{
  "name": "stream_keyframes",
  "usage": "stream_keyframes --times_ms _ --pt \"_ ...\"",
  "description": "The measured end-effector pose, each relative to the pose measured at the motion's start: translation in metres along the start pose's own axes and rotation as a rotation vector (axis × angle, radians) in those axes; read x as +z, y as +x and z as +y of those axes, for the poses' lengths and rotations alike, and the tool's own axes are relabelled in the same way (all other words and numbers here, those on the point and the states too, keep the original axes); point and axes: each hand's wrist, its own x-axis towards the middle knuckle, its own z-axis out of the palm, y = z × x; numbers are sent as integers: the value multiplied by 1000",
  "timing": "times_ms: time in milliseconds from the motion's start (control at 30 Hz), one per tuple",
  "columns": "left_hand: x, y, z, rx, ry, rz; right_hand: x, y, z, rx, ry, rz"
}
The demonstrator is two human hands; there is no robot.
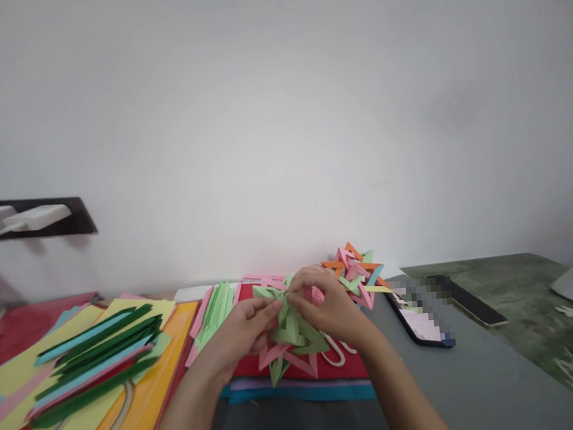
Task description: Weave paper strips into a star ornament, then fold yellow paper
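Between my two hands sits a green and pink folded-paper star ball (291,332), its points sticking out below my fingers. My left hand (251,328) pinches the ball's upper left part with thumb and forefinger. From the other side my right hand (321,299) bends over the top, its thumb and fingertips closed on the green paper. Under the ball lies red paper (349,363) on a stack with blue sheets. White scissor handles (335,352) show beneath my right wrist. Behind that hand stands a second star ball (356,272) in orange, pink, green and blue.
Green and pink paper strips (218,308) lie left of my left hand. Farther left, dark green, blue and red folded strips (103,355) rest on yellow sheets near a grey ring (125,410). A lit phone (420,317) and a dark phone (469,299) lie right.
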Motion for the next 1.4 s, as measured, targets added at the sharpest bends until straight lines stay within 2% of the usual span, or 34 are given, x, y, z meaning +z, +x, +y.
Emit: stream_keyframes --times_ms 167,433,867,1267,1400 --pt "0 0 0 -3 12 -5 -2 2 -3 60 63 -39" --pt "0 0 3 -8 10 -20 -3 2 -3 61 169 -64" --pt "0 0 1 -8 -8 -29 -2 1 0 68 152 -74" --pt "5 -1 5 0 0 52 -2 3 1 70 228 -68" --pt "4 2 2 21 29 92 -5 3 4 99 287 -112"
